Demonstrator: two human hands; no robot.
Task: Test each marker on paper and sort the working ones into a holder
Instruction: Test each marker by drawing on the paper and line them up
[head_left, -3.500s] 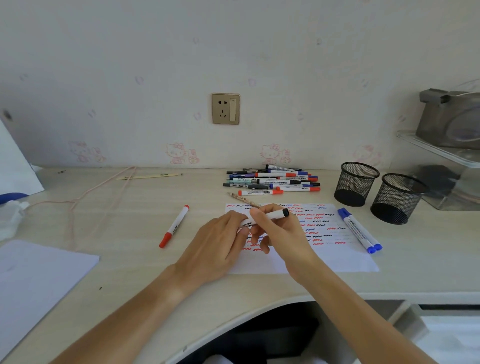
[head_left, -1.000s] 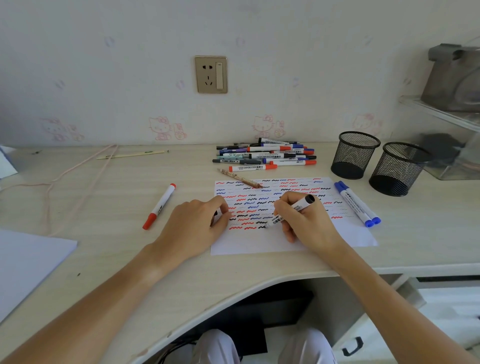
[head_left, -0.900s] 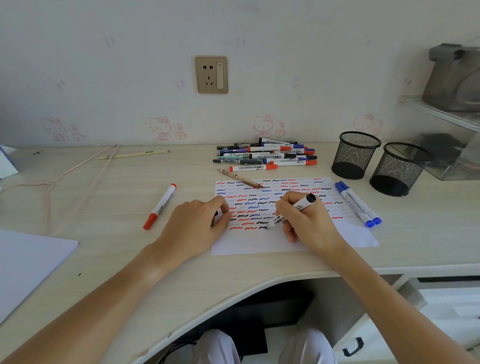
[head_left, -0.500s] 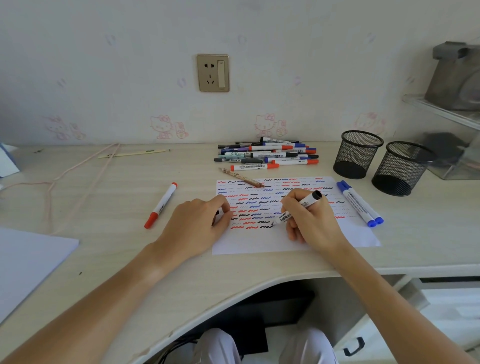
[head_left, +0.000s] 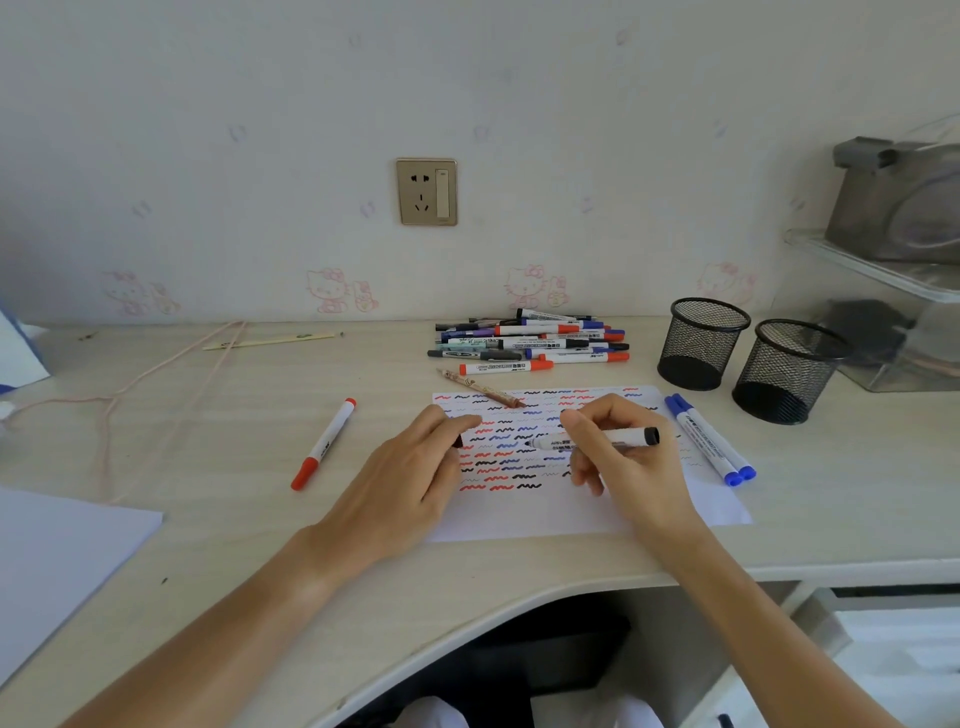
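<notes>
1. Over the paper (head_left: 571, 514), the right hand (head_left: 623, 457) has lifted the black marker (head_left: 597, 439) off its fresh squiggle; it writes.
2. The left hand (head_left: 415, 467) still pinches the cap (head_left: 457, 441); recapping seems next.
3. Right of the paper, both holders (head_left: 701, 343) wait.

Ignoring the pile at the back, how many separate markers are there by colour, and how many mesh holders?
Red marker: 1
Blue markers: 2
Black marker, held by the right hand, its cap in the left hand: 1
Mesh holders: 2
Total: 6
</notes>
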